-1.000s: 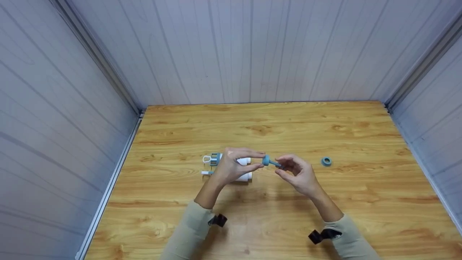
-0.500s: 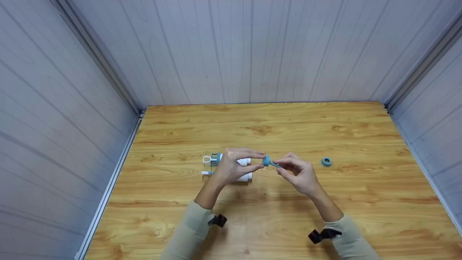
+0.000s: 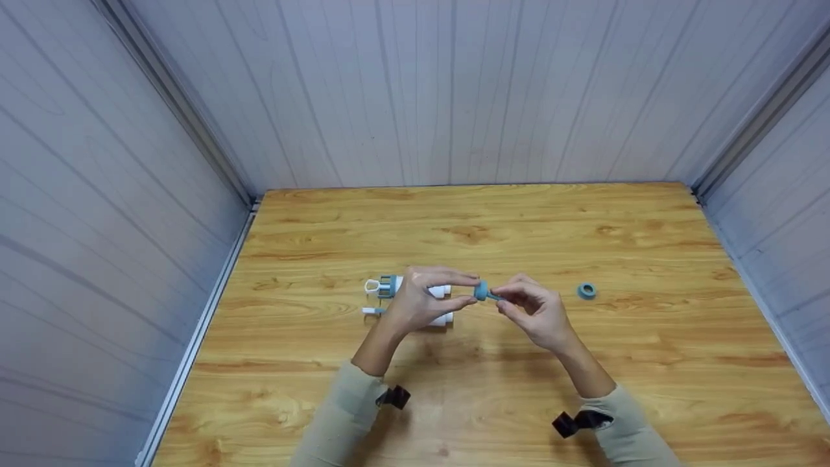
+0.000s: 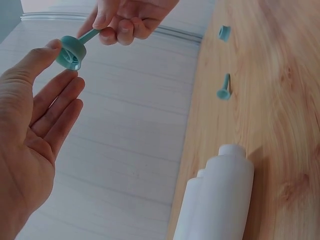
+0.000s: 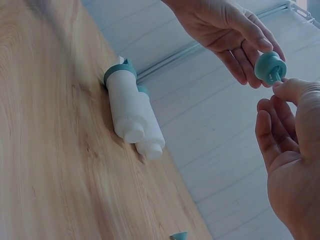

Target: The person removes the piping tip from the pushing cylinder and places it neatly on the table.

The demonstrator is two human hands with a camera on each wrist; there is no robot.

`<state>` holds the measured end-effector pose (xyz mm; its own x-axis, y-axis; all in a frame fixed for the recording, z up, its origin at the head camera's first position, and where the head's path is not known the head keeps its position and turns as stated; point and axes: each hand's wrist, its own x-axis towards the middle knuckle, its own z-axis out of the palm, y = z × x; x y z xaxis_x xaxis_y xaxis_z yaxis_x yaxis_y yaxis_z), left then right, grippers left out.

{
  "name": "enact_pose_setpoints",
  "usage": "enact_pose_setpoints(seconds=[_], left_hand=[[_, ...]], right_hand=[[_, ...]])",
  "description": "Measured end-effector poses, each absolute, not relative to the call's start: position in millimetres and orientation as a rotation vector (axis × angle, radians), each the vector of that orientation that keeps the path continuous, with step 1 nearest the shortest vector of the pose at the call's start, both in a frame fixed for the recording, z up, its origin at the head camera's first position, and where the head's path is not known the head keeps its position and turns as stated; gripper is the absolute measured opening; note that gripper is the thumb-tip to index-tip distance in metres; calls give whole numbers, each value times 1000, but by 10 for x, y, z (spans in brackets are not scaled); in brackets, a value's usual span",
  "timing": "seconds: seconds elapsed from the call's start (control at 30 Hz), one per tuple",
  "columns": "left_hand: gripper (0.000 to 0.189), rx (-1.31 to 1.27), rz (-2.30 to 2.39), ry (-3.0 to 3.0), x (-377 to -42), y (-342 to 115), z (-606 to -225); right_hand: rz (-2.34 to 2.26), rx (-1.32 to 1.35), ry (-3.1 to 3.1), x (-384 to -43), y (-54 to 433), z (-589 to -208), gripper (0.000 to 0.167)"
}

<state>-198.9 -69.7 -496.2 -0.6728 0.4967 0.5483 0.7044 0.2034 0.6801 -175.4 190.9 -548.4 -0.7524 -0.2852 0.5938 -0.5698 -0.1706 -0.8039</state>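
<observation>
My left hand (image 3: 415,303) pinches a round teal cap (image 4: 72,49) between thumb and fingertips, above the table. My right hand (image 3: 533,312) pinches a thin teal stem (image 4: 89,36) with thumb and forefinger. The stem runs into the cap, whose hollow side and inner parts show in both wrist views. Behind and below the left hand lie two white bottles (image 5: 128,102) with teal tops, side by side and partly covered by that hand in the head view. The other left fingers are extended; the other right fingers are loosely bent.
A teal ring-shaped cap (image 3: 586,290) lies on the wooden table (image 3: 467,233) to the right. Another teal piece with a flared end and thin stem (image 4: 224,92) stands on the table nearer the bottles. Pale panel walls (image 3: 447,97) enclose the back and sides.
My right fingers have moved slightly left along the stem, closer to the cap. The left hand with the cap has shifted a touch to the right.
</observation>
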Motion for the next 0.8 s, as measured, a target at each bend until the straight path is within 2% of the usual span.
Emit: enact_pose_setpoints(seconds=[0.8], left_hand=[[23,-1184,-1486,-2247,-1993,-647,-4993]], right_hand=[[2092,961,-1824,-1741,1813,-5486,25]])
